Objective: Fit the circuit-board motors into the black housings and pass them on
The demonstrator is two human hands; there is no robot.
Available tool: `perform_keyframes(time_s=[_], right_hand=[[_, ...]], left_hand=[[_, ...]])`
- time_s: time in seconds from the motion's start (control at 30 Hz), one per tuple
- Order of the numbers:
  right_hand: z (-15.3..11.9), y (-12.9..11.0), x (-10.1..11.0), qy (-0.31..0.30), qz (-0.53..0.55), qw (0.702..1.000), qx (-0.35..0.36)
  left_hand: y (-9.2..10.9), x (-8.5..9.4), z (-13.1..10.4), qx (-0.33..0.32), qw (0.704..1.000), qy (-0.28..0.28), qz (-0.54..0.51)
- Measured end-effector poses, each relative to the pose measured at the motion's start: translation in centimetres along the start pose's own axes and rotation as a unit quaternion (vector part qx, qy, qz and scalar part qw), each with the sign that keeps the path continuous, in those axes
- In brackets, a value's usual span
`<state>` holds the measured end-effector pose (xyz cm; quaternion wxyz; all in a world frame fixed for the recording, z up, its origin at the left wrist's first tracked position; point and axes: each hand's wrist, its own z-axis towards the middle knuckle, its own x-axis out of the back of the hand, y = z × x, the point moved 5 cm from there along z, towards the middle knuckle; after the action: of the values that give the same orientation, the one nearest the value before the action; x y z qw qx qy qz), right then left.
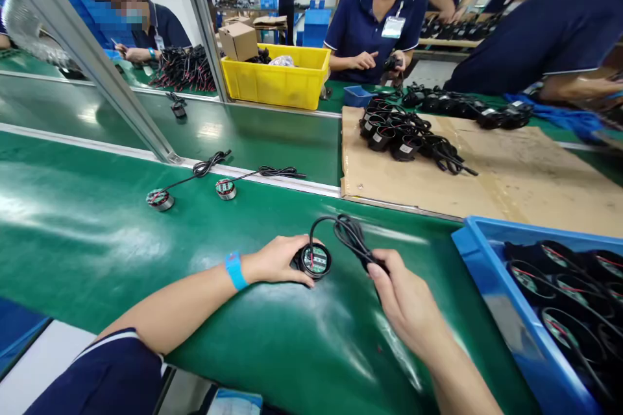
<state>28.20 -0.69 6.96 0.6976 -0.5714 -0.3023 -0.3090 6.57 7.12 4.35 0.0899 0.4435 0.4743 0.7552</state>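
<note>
My left hand (285,260) is wrapped round a round black motor housing (327,270) on the green tabletop. A circuit board (315,258) with red wires shows inside its open top. From the board a black cable rises and runs to a coiled bundle (351,233). My right hand (402,292) pinches the lower end of that cable bundle, to the right of the housing. Farther left on the table lie two loose motor cores, one (160,199) and another (226,189), each with a green board and a tied black cable.
A blue bin (491,298) at right holds several black housings. Behind it, a cardboard sheet (506,175) bears more housings with cables. A metal post (111,71) stands at left, and a yellow bin (272,87) sits at the back. Co-workers (374,32) stand across the line.
</note>
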Motion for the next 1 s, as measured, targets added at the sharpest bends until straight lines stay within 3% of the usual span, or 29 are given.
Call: perform_keyframes(time_s=[0.07,0.2,0.37,0.5,0.67,0.77,0.93,1.0], right_hand=[[0.1,0.1,-0.3,-0.018,-0.018,1.0,0.007],[0.0,0.0,0.2,0.037,-0.008,0.999,0.038],[-0.1,-0.6,0.0,-0.007,-0.056,0.996,0.067],[-0.2,-0.8,0.7,0.02,-0.013,0.997,0.072],[-0.2,-0.4,0.5,-0.009,-0.014,0.999,0.035],[-0.2,-0.2,0.7,0.013,0.006,0.999,0.038],[-0.2,0.1,0.3,-0.026,-0.013,1.0,0.008],[-0.3,0.0,0.5,-0.01,-0.001,1.0,0.005]], left_hand=[[0.2,-0.2,0.0,-0.006,1.0,-0.015,0.023],[0.8,0.6,-0.3,-0.004,0.997,0.048,-0.053],[0.5,-0.4,-0.2,-0.021,0.999,-0.045,0.007],[0.4,0.5,0.0,-0.013,0.998,0.034,-0.054],[0.5,-0.2,0.0,-0.037,0.999,-0.023,0.007],[0.3,0.2,0.0,-0.029,0.999,0.026,-0.032],[0.4,-0.5,-0.1,-0.044,0.998,-0.032,0.022],[0.4,-0.3,-0.1,-0.042,0.999,-0.004,0.002]])
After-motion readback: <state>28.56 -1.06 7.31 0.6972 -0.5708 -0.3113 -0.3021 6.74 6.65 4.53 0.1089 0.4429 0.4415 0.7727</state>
